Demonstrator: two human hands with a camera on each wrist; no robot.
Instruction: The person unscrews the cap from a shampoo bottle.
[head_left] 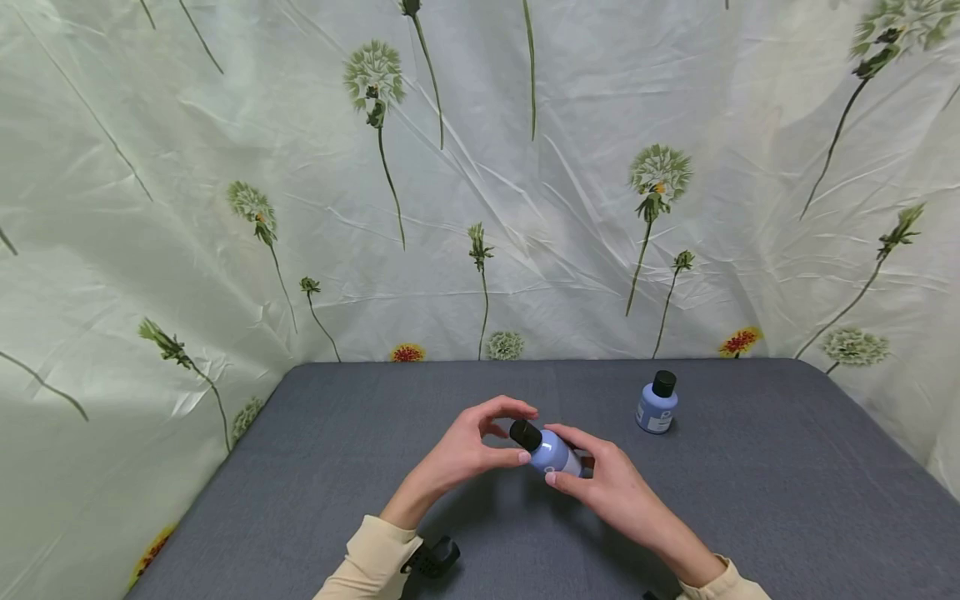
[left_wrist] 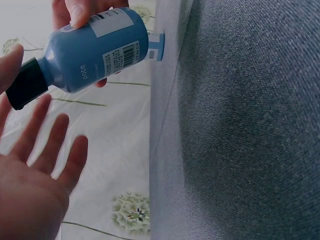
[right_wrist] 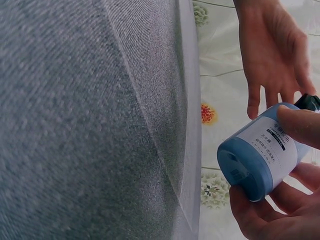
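Note:
A blue bottle (head_left: 552, 452) with a black cap (head_left: 525, 434) is held tilted above the table, cap toward the left hand. My right hand (head_left: 611, 481) grips its body between thumb and fingers; printed white labels show in both wrist views. At the cap end is my left hand (head_left: 465, 450), its thumb at the cap and neck and its other fingers spread. In the left wrist view, those fingers (left_wrist: 55, 135) are extended below the cap, apart from it. A second blue bottle (head_left: 657, 408) with a black cap stands upright on the table, to the right and farther back.
The table (head_left: 360, 417) has a dark grey cloth surface with rounded far corners. Behind it and along its sides hangs a pale curtain (head_left: 480, 183) printed with dandelions. A black wrist device (head_left: 435, 557) sits at the left sleeve's cuff.

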